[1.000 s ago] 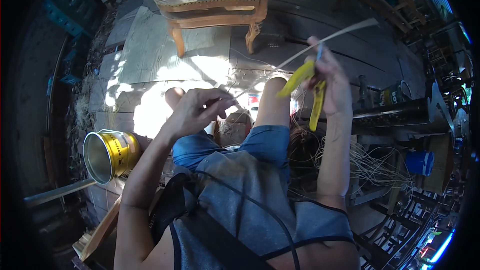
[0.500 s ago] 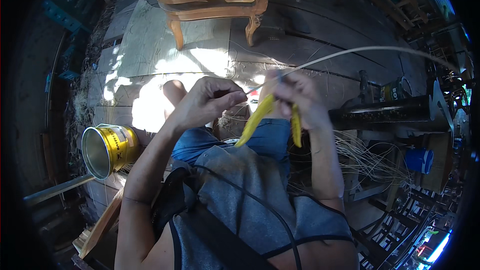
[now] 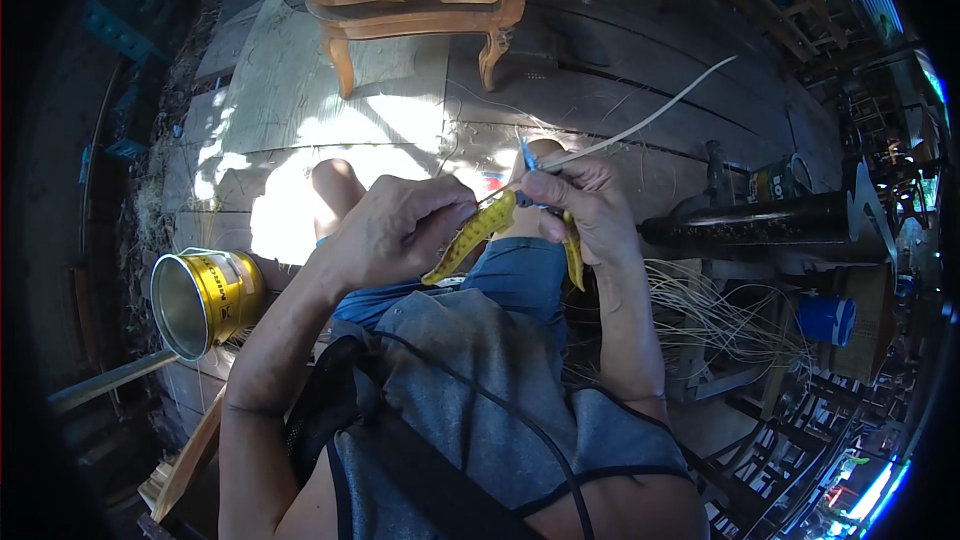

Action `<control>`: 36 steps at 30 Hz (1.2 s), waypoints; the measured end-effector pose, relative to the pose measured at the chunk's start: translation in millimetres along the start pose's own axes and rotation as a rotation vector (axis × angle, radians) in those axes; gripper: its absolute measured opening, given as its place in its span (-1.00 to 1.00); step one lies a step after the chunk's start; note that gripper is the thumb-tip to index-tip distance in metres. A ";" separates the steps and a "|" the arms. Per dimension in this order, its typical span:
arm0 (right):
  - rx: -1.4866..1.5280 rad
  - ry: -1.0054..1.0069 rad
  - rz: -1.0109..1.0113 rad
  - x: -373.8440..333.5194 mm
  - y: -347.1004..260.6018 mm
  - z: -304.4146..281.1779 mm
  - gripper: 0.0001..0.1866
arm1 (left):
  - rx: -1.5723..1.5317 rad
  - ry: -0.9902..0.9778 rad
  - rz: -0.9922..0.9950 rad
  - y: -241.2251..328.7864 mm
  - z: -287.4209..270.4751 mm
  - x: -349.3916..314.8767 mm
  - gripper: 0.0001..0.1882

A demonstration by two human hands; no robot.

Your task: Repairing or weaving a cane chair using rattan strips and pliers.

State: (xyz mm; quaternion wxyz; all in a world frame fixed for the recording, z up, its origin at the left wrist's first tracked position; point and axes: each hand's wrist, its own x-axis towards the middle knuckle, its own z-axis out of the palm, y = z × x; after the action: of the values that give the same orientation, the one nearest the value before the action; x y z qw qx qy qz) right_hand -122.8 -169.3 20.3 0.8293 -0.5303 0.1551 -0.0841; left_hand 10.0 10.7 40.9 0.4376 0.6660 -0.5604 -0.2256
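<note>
Floor (image 3: 600,120): wooden planks under and around the chair (image 3: 410,27), brightly sunlit just in front of it.
Chair: carved wooden frame, well apart from both hands.
Black cylinder (image 3: 760,218): lying to the right of the chair and nearer the wearer.
Strand bundle (image 3: 730,310): loose, pale, thin; right of the chair, below the cylinder.
Yellow bucket (image 3: 225,290): tipped toward the wearer, left of the chair and nearer.
Left hand (image 3: 395,225): in front of the chair; thumb and fingertips together, apparently pinching the strip's near end.
Right hand (image 3: 590,205): in front of the chair, slightly to its right; grip clamped around the tool's head, brought in close to the left hand from farther right a second ago.
Yellow-handled tool (image 3: 470,235): handles spread, pointing away from the chair; biting on the strip or not, cannot tell.
Pale strip (image 3: 650,121): free end curving up to the right of the chair; shorter span between hands now, probably meaning work close to the pinched end.
</note>
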 end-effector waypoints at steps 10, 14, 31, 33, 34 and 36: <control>-0.030 0.066 -0.064 -2.0 -20.5 -22.5 -0.86 | 0.053 -0.021 -0.133 11.0 -28.2 -57.2 -0.94; -0.014 0.179 -0.058 0.9 -32.9 -36.3 -0.87 | 0.047 0.024 -0.220 11.8 -36.4 -76.7 -0.90; -0.283 0.699 -0.458 -53.8 -105.1 -183.8 -0.74 | 0.043 0.348 -0.356 -85.1 -50.7 -106.0 -0.89; -0.339 0.544 -0.221 -65.0 -70.9 -144.8 -0.75 | 0.235 0.315 0.054 -74.5 -28.9 -51.0 -0.80; -0.289 0.439 -0.060 -59.2 -47.7 -116.7 -0.75 | 0.060 0.205 -0.239 -56.6 -19.6 -29.5 -0.83; -0.190 0.183 0.060 -49.3 -6.4 -60.9 -0.74 | -0.252 0.153 -0.353 -24.0 -0.6 2.0 -0.83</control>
State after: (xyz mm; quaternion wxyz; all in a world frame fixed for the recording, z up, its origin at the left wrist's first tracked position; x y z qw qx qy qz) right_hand -190.0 -209.0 10.7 0.7600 -0.5915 0.2531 -0.0922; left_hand 24.2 8.8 21.5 0.5123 0.7089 -0.3676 -0.3160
